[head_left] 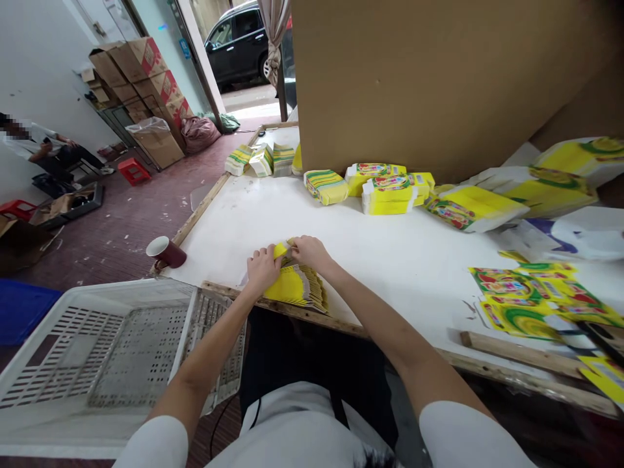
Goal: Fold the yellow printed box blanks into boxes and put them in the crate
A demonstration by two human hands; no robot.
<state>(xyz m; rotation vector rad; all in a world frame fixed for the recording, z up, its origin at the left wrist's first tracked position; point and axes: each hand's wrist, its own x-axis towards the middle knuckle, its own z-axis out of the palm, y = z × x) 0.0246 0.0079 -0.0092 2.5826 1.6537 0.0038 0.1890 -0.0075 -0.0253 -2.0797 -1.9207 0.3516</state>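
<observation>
Both my hands meet at a small yellow carton [281,249] just above the front part of the white table. My left hand [263,268] has its fingers closed on the carton's left side. My right hand [311,252] pinches its other end, where a pale flap shows. Right under them lies a fanned row of flat yellow cartons [291,286] along the table's wooden edge, partly hidden by my hands and forearms. Whether the held carton is folded open or still flat I cannot make out.
On the white table [234,221] bundles of yellow cartons [390,195] stand along a big cardboard sheet [414,78]. Printed flat cartons [526,292] and a wooden strip [517,354] lie right. A maroon mug [170,252] sits at the left corner, above a white plastic crate [121,351]. A person [43,146] sits far left.
</observation>
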